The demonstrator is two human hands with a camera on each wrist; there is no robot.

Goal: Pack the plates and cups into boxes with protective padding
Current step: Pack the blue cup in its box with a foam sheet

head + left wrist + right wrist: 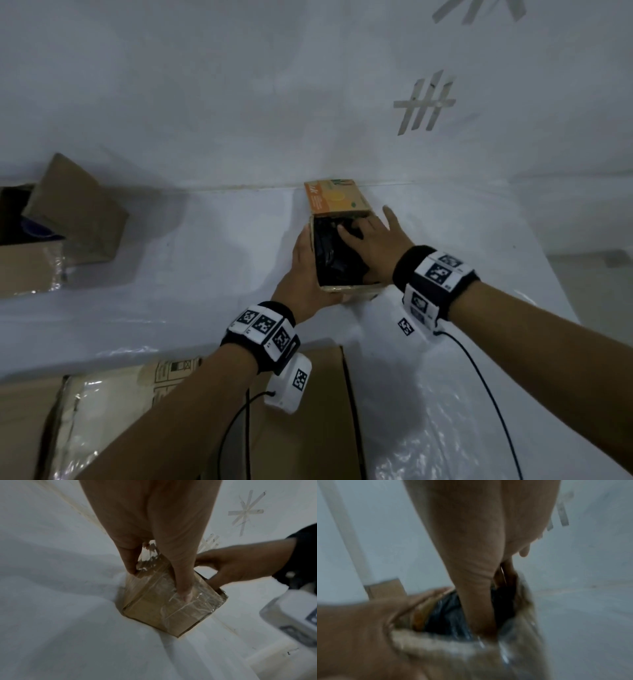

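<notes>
A small cardboard box (349,291) stands open on the white-covered table, its orange printed flap (337,200) folded back toward the wall. Black plastic padding (329,260) fills the inside. My left hand (303,270) grips the box's left side and near corner; in the left wrist view the thumb and fingers (183,588) clasp the taped cardboard (154,609). My right hand (373,243) reaches into the box from the right and presses down on the padding (443,612), with the little finger outside the rim. Any plate or cup under the padding is hidden.
A larger open cardboard box (78,212) stands at the far left with a raised flap. Taped cardboard (318,411) lies at the near edge below my left wrist. A wall with tape marks (424,102) rises right behind the small box. Wrist cables hang near my arms.
</notes>
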